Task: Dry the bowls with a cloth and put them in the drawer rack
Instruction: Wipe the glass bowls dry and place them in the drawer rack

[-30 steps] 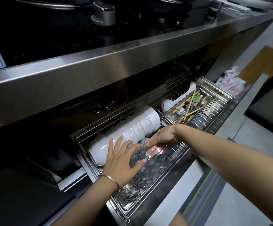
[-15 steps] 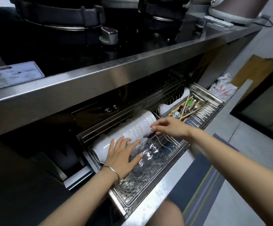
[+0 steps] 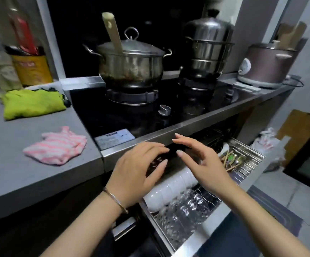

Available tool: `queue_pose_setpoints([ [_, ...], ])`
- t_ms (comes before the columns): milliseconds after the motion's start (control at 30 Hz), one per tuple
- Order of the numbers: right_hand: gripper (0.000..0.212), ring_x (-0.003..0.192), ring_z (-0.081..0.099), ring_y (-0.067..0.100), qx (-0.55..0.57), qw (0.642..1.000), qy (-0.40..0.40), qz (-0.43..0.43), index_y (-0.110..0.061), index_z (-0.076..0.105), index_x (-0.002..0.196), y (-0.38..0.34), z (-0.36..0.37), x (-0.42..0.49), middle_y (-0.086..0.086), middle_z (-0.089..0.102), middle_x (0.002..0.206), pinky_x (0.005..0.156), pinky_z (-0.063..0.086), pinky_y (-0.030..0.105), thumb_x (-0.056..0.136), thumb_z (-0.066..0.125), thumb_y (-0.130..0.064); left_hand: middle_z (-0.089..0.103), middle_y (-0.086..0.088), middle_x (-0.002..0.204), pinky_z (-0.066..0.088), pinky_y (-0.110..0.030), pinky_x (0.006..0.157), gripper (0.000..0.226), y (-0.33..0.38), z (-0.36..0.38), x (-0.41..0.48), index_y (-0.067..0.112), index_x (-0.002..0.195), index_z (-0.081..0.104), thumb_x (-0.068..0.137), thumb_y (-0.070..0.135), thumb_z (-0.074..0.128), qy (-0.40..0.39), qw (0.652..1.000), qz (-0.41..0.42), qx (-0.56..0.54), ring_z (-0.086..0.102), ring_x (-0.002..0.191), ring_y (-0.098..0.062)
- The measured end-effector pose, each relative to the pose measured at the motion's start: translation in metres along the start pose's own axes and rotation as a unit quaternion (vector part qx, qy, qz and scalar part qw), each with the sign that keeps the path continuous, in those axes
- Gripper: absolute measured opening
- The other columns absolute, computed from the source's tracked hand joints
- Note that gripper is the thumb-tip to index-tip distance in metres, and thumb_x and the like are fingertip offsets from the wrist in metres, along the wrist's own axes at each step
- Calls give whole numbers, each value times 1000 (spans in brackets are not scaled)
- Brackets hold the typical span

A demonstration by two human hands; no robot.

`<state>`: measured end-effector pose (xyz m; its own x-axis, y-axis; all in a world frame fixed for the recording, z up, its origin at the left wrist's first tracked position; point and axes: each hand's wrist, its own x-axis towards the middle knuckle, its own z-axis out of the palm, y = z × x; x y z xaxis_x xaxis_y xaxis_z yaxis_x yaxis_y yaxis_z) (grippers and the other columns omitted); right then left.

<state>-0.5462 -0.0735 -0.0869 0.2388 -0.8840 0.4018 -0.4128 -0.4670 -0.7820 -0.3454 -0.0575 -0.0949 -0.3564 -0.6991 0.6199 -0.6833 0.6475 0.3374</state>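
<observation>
The steel drawer rack (image 3: 211,232) stands pulled out below the stove. A row of white bowls (image 3: 170,190) lies on edge in it, with a row of clear glass bowls (image 3: 183,214) in front of them. My left hand (image 3: 137,175) and my right hand (image 3: 202,160) hover above the drawer, lifted clear of the bowls, fingers relaxed and holding nothing. A pink striped cloth (image 3: 56,145) lies crumpled on the grey counter (image 3: 20,173) to the left.
The drawer's right compartment holds chopsticks and spoons (image 3: 232,160). On the black stove (image 3: 141,115) sit a lidded pot (image 3: 130,65) and a steamer (image 3: 206,51). A rice cooker (image 3: 265,65) stands at the right. A yellow-green cloth (image 3: 32,102) lies at the counter's back.
Both hands have let go of the bowls and risen out of the drawer. My head has tilted up, bringing the stove top and counter into view.
</observation>
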Motion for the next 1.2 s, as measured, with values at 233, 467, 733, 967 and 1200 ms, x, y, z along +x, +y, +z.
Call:
queue_pose_setpoints([
  [233, 27, 125, 44, -10, -17, 994, -52, -94, -32, 63, 116, -78, 62, 32, -23, 52, 133, 100, 35, 10, 91, 62, -23, 63, 10, 117, 39, -17, 90, 39, -39, -119, -31, 24, 112, 66, 91, 45, 41, 35, 992, -79, 95, 52, 110, -5],
  [467, 27, 122, 44, -9, -98, 977, -134, -135, -29, 63, 117, -121, 123, 55, -21, 52, 133, 98, 30, 6, 91, 62, -32, 61, 13, 117, 40, -23, 87, 54, -77, -183, -77, 30, 115, 62, 84, 60, 29, 13, 971, -193, 142, 54, 111, -10],
  [733, 29, 97, 53, 1, -200, 954, -176, -135, -30, 67, 104, -127, 165, 68, -19, 60, 104, 79, 42, 22, 78, 71, -42, 56, 18, 124, 32, -14, 91, 64, -86, -208, -96, 33, 120, 58, 80, 67, 22, -18, 964, -232, 129, 47, 119, -3],
  [967, 7, 91, 63, 5, -49, 985, -136, -95, -22, 71, 82, -144, 175, 89, -12, 71, 89, 85, 48, 28, 84, 71, -29, 48, 22, 127, 32, -8, 94, 40, -82, -227, -95, 38, 126, 49, 89, 52, 52, 15, 958, -286, -4, 42, 121, 4],
  [1200, 29, 74, 64, 8, 231, 952, -199, -8, -10, 72, 85, -224, 181, 99, 0, 70, 78, 68, 50, 21, 70, 71, -36, 74, 4, 102, 52, -18, 77, 44, -78, -262, -92, 18, 113, 60, 74, 25, 79, 158, 876, -299, -344, 69, 96, -10],
])
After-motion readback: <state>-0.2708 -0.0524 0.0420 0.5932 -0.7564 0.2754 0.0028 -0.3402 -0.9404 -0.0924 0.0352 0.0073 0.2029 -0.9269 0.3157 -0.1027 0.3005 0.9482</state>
